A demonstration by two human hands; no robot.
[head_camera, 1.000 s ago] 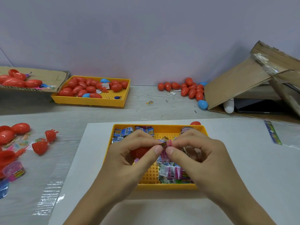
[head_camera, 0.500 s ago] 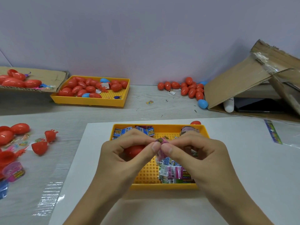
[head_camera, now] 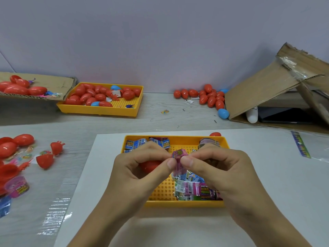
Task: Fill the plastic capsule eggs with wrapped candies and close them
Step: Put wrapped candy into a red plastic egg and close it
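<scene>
Farthest back, a yellow perforated plastic tray (head_camera: 137, 104) heaped with closed red and blue capsule eggs (head_camera: 92, 96). Nearer, a 2nd yellow perforated tray (head_camera: 160, 193) on white board, carrying loose pink, blue and green wrapped candies (head_camera: 193, 188). Above it, left hand (head_camera: 138, 168) and right hand (head_camera: 219, 166) meeting fingertip to fingertip, both pinching 1 small pink wrapped candy (head_camera: 179, 155), long axis roughly upright. Just left and below, tucked under the left fingers (probably palmed), a red plastic egg half (head_camera: 150, 165); likely next: candy leftward into it.
</scene>
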